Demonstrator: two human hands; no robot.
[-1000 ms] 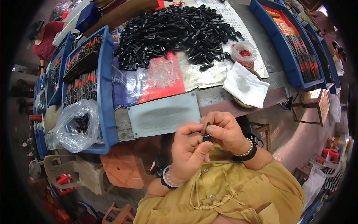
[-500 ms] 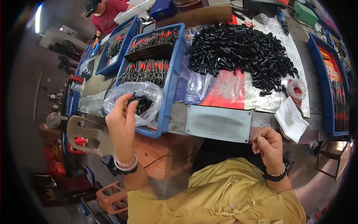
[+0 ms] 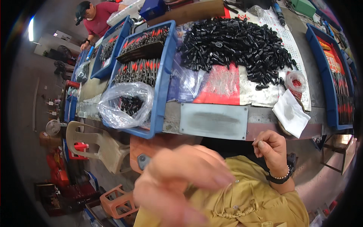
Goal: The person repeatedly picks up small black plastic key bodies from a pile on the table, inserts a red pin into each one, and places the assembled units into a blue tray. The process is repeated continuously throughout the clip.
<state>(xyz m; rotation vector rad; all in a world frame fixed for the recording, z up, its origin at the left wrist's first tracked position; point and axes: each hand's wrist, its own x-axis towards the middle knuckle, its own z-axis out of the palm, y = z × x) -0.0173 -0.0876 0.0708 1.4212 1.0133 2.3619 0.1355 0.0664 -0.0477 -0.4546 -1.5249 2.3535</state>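
Head view: the left hand is raised close to the lens, blurred, fingers spread and released, grasping nothing. The right hand hovers just below the front edge of the workbench, fingers curled loosely; whether it pinches a small part cannot be told. A grey metal plate lies at the front edge. A clear plastic bag of black parts rests in the blue plastic tray at the front left corner. A heap of small black plastic parts covers the middle. A folded white cloth lies at the front edge, right.
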